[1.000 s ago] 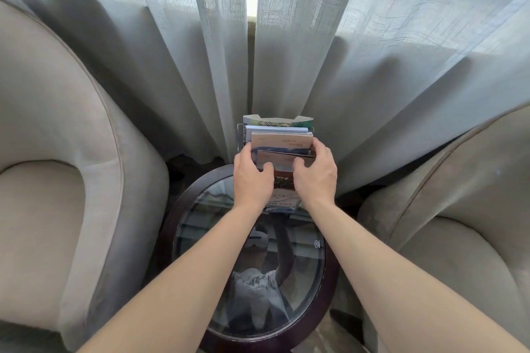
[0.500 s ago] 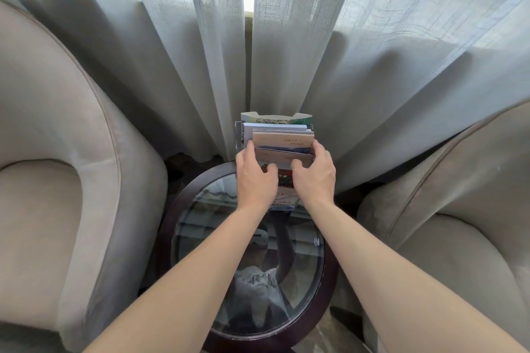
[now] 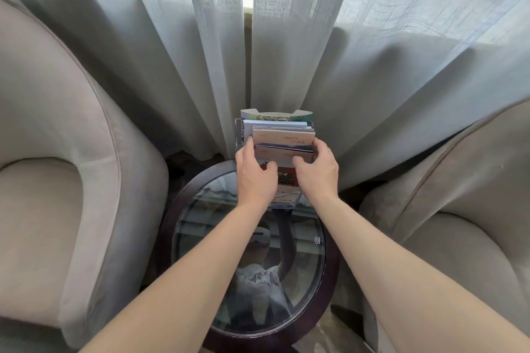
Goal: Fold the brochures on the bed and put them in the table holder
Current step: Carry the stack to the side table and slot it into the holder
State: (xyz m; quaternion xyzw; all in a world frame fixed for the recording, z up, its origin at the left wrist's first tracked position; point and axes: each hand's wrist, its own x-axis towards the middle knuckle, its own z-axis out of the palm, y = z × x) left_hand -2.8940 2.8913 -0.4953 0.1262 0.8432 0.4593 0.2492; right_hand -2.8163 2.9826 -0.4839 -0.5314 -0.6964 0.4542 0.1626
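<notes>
The sheer curtains [image 3: 372, 51] are pale grey-white with a fine woven crosshatch, and the two armchairs, left [image 3: 57, 152] and right [image 3: 459, 209], are plain beige. The round worktop [image 3: 183, 200] has a dark brown rim around clear glass. In the holder the far brochure [image 3: 275, 116] shows a green and white pattern, the next [image 3: 272, 124] is pale blue, two [image 3: 284, 139] are tan, and the nearest [image 3: 286, 177] is red and white.

Both forearms bare to frame edge, no sleeves, no watch/rings seen. Left hand [image 3: 256, 180] & right hand [image 3: 317, 173]: fingers slim, nails short, poss. unpainted; fingertips partly hidden, can't confirm.
</notes>
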